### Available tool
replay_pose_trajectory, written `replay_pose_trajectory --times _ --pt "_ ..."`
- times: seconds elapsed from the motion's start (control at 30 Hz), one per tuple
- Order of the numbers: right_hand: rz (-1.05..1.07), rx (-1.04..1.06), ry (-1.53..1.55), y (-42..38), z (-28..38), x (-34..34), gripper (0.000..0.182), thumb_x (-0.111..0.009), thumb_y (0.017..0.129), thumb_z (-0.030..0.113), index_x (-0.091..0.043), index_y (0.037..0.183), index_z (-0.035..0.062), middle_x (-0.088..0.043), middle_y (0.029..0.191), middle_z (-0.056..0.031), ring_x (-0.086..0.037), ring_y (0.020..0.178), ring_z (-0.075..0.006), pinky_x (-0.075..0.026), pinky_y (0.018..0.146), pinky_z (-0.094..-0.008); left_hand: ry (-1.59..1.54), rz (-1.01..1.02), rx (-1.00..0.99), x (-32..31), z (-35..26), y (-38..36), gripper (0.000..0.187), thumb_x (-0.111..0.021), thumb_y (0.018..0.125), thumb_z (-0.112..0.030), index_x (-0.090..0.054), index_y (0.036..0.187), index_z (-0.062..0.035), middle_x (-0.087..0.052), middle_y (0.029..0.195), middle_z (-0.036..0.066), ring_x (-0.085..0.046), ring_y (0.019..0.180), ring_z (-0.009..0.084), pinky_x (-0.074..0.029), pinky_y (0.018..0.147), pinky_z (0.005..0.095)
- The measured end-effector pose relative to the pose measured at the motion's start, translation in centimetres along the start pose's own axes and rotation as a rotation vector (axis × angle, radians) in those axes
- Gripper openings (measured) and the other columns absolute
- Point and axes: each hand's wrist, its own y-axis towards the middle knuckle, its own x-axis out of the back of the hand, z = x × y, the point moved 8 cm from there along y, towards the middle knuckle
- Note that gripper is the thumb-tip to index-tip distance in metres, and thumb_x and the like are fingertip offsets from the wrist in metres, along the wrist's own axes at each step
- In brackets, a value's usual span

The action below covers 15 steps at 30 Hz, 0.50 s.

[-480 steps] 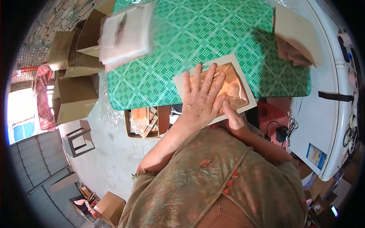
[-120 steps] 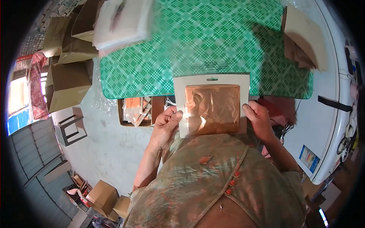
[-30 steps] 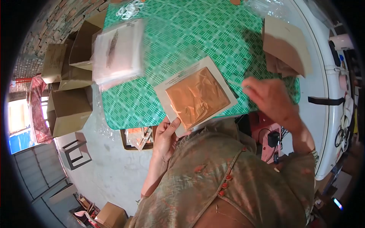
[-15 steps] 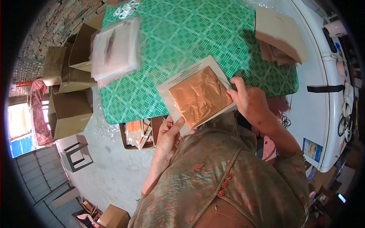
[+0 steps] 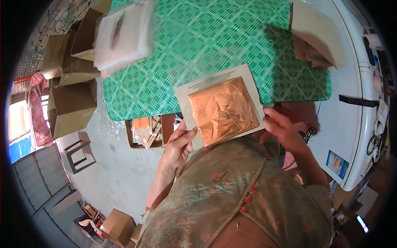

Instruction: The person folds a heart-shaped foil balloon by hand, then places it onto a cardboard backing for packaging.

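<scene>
A flat cardboard sheet (image 5: pixel 250 78) with printed text along its far edge carries a folded, shiny orange packet (image 5: pixel 223 111). Both lie within a clear sleeve or on the card; which, I cannot tell. My left hand (image 5: pixel 178 144) grips the card's lower left edge, thumb on top. At the right edge, my right hand (image 5: pixel 279 124) pinches the card between thumb and fingers. The card is held over the near edge of the table with the green checked cloth (image 5: pixel 206 37).
A stack of clear plastic bags (image 5: pixel 124 37) lies at the table's far left, brown paper pieces (image 5: pixel 316 37) at the far right. An open box (image 5: pixel 147 132) with packets stands below the table edge. Cardboard boxes (image 5: pixel 74 103) stand left, a white appliance (image 5: pixel 351 82) right.
The card with the orange packet has turned slightly and faces me more squarely. My right hand has moved down along its right edge. The view has shifted a little.
</scene>
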Motion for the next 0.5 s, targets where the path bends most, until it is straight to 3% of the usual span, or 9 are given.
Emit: replay_pose_trajectory --times 0.07,0.13,0.27,0.4,0.5 --pt "0.011 -0.064 0.048 0.2 -1.7 -0.1 0.041 -0.048 0.112 0.015 -0.049 0.151 0.0019 -0.068 0.123 -0.0113 -0.076 0.096 -0.0255 -0.06 0.071 -0.0322 0.008 -0.023 0.013 -0.4 -0.1 -0.1 0.059 -0.059 0.106 0.0 -0.042 0.162 -0.0075 -0.068 0.136 0.011 -0.071 0.1 0.0175 -0.063 0.076 0.0345" --pt "-0.014 -0.133 0.131 0.1 -2.2 -0.6 0.041 -0.047 0.113 0.016 -0.049 0.151 0.0029 -0.069 0.124 -0.0118 -0.076 0.096 -0.027 -0.06 0.071 -0.0338 0.097 -0.044 0.028 -2.1 -0.8 -0.5 0.06 -0.06 0.106 0.002 -0.044 0.163 -0.0107 -0.073 0.13 0.005 -0.064 0.077 -0.0013 -0.05 0.06 0.013" --pt "0.016 -0.164 0.282 -0.3 -2.5 -1.1 0.039 -0.049 0.112 0.017 -0.051 0.148 0.0037 -0.069 0.124 -0.0129 -0.076 0.094 -0.0277 -0.061 0.07 -0.0361 0.341 -0.06 0.045 -1.4 -1.0 -1.1 0.058 -0.066 0.106 -0.006 -0.047 0.161 -0.01 -0.075 0.118 0.002 -0.063 0.079 0.0022 -0.052 0.064 0.0194" --pt "0.023 -0.215 0.245 -0.7 -3.8 -0.7 0.035 -0.05 0.112 0.019 -0.056 0.141 0.0018 -0.073 0.116 -0.0131 -0.076 0.088 -0.0246 -0.061 0.066 -0.0351 0.468 -0.052 0.026 -0.5 -0.9 -1.2 0.042 -0.072 0.105 -0.012 -0.063 0.146 -0.0077 -0.071 0.096 -0.005 -0.061 0.08 0.003 -0.051 0.07 0.022" --pt "-0.012 -0.234 0.201 -1.1 -5.0 -0.2 0.031 -0.051 0.112 0.021 -0.059 0.133 0.0003 -0.074 0.107 -0.0124 -0.075 0.081 -0.0221 -0.06 0.063 -0.0334 0.419 -0.053 0.048 1.1 0.2 -0.7 0.035 -0.073 0.105 -0.012 -0.068 0.139 -0.0077 -0.071 0.096 -0.006 -0.06 0.081 0.0016 -0.051 0.07 0.0225"
